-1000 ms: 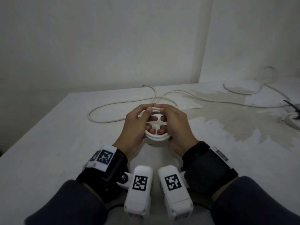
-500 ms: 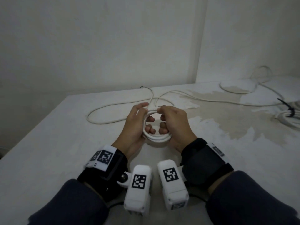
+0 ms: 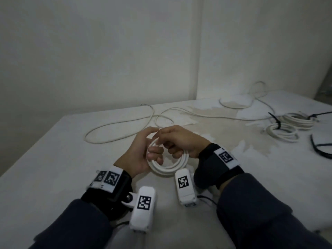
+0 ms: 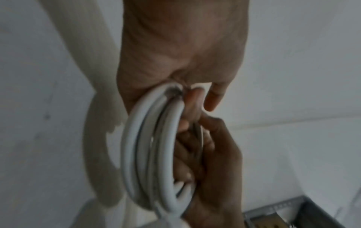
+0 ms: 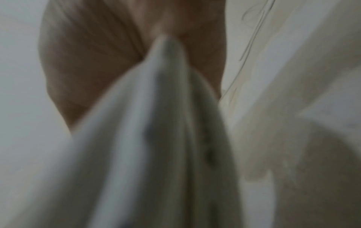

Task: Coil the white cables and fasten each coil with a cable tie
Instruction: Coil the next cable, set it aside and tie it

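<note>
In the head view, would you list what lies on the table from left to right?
Loose white cable → left hand → coil being wound → right hand → two tied coils → loose black cable ties.

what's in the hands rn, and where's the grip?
Both hands hold one white cable coil. The left hand grips its left side, fingers curled through the loop; the right hand grips its right side.

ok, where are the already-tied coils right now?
Head view, far right of the table: two tied coils lie side by side beyond the right hand, near a loose black cable tie.
</note>
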`<state>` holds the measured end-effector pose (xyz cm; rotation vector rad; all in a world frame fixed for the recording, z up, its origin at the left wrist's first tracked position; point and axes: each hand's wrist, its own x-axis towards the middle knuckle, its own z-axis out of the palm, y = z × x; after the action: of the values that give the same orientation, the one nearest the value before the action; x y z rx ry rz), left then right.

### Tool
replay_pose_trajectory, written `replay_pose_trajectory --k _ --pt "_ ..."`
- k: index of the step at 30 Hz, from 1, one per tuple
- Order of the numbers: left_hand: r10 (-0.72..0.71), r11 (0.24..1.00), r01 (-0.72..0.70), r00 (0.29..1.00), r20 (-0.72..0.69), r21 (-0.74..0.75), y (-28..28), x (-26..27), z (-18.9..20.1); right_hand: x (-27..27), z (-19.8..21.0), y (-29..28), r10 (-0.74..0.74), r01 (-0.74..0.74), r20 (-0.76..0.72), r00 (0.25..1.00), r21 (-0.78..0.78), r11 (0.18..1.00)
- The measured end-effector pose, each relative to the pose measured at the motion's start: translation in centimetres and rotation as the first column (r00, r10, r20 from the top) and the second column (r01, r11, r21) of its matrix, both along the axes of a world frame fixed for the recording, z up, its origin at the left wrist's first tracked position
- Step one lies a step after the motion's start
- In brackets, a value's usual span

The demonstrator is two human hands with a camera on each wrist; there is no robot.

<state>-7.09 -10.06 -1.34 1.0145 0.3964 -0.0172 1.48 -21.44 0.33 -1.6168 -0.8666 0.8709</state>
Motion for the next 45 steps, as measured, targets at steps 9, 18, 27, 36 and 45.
replay_pose_trajectory --k 9,18,27,36,45 --pt "0.474 0.874 -0.483 0.872 0.119 0.055 -4.1 4.2 0.0 1.5 -0.8 -3.3 -0.314 0.344 -0.165 0.935 0.199 0.918" --pt "0.161 0.985 -0.171 0.962 0.222 0.027 -9.7 6.8 -0.5 3.6 -0.8 -7.6 -0.646 0.711 -0.298 0.703 0.313 0.629" --pt "0.056 0.993 -0.031 0.974 0.221 -0.112 -11.7 8.7 -0.9 5.5 -1.5 -10.9 -0.588 0.664 -0.326 0.741 0.221 0.714" --pt "0.138 0.98 -0.116 0.982 0.132 -0.161 -11.1 9.8 -2.3 13.9 -1.3 -23.2 -0.672 0.967 0.698 0.248 -0.135 0.217" --pt "0.148 0.982 -0.131 0.981 0.123 -0.137 -11.0 9.8 -2.5 15.6 -2.5 -28.5 -0.572 0.938 0.745 0.344 -0.302 0.171"
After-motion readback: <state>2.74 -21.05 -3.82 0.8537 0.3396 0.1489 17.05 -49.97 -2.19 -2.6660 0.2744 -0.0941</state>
